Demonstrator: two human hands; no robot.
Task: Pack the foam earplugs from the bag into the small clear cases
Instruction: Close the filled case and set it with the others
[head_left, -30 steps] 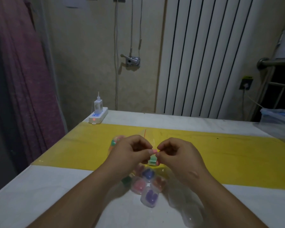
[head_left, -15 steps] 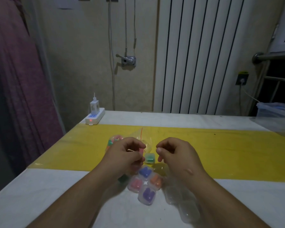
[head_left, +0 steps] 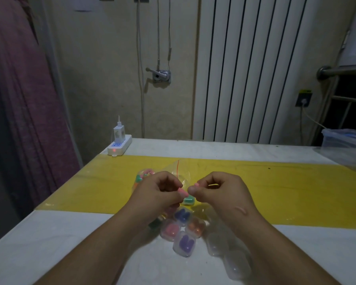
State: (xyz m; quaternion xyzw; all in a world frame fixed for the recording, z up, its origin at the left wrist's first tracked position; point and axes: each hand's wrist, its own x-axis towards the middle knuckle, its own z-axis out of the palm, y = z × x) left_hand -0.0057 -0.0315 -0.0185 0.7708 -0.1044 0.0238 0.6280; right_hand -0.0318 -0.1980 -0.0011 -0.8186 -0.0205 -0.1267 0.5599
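Observation:
My left hand (head_left: 158, 194) pinches a pink foam earplug (head_left: 183, 191) at its fingertips. My right hand (head_left: 220, 192) pinches a second pink earplug (head_left: 195, 184) just beside it. Both hands hover above the table, fingertips nearly touching. Behind them lies the clear zip bag (head_left: 176, 168) with mixed-colour earplugs (head_left: 144, 175) inside. Below the hands sit several small clear cases with plugs inside: green (head_left: 188, 200), purple (head_left: 182, 214), orange (head_left: 194, 226), pink (head_left: 170, 229) and purple (head_left: 186, 243). Two empty clear cases (head_left: 216, 243) (head_left: 236, 266) lie under my right forearm.
The cases rest on a white table (head_left: 49, 243) crossed by a yellow strip (head_left: 286, 186). A power strip with a charger (head_left: 119, 145) sits at the far left corner. A plastic box (head_left: 345, 145) stands at the far right. A radiator (head_left: 255, 68) lines the wall.
The hands drew apart half a second ago and have come close together again. A pink earplug now shows at the right fingertips as well as the left.

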